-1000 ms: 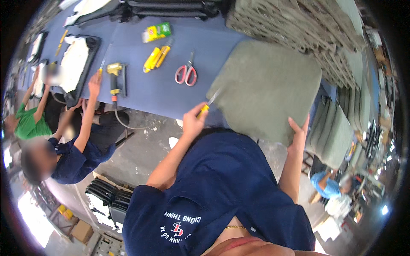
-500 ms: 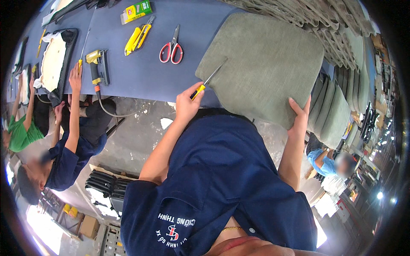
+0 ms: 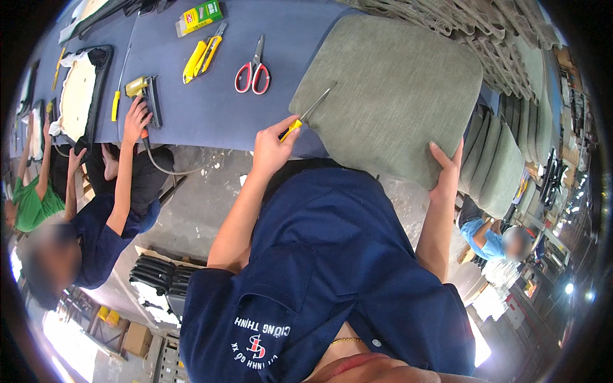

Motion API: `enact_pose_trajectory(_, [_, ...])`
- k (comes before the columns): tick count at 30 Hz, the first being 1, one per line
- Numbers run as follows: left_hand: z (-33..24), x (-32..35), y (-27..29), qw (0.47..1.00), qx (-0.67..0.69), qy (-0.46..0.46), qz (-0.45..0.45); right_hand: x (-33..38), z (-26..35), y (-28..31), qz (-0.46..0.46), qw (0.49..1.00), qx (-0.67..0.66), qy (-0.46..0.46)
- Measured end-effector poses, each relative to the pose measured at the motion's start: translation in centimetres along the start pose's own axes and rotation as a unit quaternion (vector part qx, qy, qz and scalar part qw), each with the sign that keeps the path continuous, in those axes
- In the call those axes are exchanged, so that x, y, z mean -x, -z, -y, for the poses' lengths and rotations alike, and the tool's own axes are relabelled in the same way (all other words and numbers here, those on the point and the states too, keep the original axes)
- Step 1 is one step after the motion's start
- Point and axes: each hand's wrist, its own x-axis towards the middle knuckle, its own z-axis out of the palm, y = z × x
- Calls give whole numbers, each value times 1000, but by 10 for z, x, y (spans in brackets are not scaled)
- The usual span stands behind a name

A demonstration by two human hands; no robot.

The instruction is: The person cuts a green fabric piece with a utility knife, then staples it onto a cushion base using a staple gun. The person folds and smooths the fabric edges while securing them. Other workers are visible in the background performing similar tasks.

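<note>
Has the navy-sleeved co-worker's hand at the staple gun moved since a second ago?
Yes: judged against the scissors, the co-worker's hand has shifted rightward in the view, off the yellow-handled screwdriver to the staple gun.

Two hands (image 3: 272, 148) hold one screwdriver (image 3: 294, 127) and one pad (image 3: 396, 96).

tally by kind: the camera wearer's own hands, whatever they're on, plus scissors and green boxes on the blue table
Left hand and right hand: 2
Yellow-handled tool: 1
Grey-green pad: 1
Scissors: 1
Green box: 1
Total: 6
</note>
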Motion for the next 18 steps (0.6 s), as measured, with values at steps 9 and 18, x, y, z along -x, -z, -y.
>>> enact_pose_trajectory(9, [6,-8,9,999,17,9,34,0,0,0,3,1000,5,2])
enact_pose_trajectory(18, [25,5,-23,842,458,244,147,4,4,-5,-12,1000,18,-4])
